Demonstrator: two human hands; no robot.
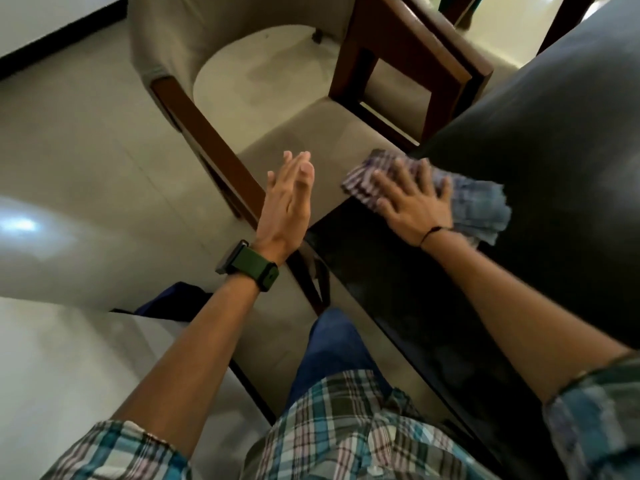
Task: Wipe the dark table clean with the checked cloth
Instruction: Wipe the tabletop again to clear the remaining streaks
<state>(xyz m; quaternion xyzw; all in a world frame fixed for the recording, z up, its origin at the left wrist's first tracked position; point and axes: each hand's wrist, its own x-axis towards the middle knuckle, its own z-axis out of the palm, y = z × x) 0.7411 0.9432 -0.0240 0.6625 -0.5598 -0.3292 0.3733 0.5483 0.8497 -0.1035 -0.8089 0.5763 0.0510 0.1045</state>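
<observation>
The dark table [540,161] fills the right side of the head view, its near edge running down to the lower middle. A folded checked cloth [478,209] lies on the table's left edge, one end hanging slightly over it. My right hand [412,202] presses flat on the cloth with fingers spread. My left hand [287,199] is held flat and upright in the air just left of the table edge, fingers straight, holding nothing. A green watch sits on that wrist.
A beige upholstered chair [277,98] with dark wooden arms stands close against the table's left edge. A second wooden chair frame [408,74] is behind it. Pale tiled floor [76,161] lies to the left. My legs stand beside the table.
</observation>
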